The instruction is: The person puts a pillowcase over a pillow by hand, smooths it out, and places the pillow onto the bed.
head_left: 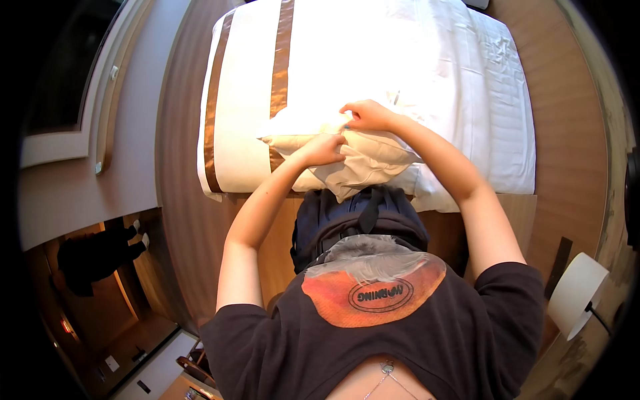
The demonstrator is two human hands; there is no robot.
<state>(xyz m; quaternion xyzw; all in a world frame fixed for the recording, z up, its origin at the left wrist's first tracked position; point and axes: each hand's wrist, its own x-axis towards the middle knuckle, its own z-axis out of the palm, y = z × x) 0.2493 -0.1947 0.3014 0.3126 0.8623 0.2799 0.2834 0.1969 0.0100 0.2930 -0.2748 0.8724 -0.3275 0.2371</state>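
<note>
From where I stand, the bed (pixel 373 40) is dressed in white, banded by two glossy brown stripes (pixel 280 53). The pillow (pixel 373 157) on the bed looks cream. Just before the bed, a dark brown T-shirt (pixel 267 347) carries an orange-and-grey print (pixel 333 307). Beside the bed: streaky brown floor (pixel 563 113), white lampshade (pixel 577 293).

Left fingers (pixel 336 140) and right fingers (pixel 352 109) gripping a pale pillow (pixel 379 157), white bed (pixel 367 47) beneath, brown bands (pixel 281 53) across it
</note>
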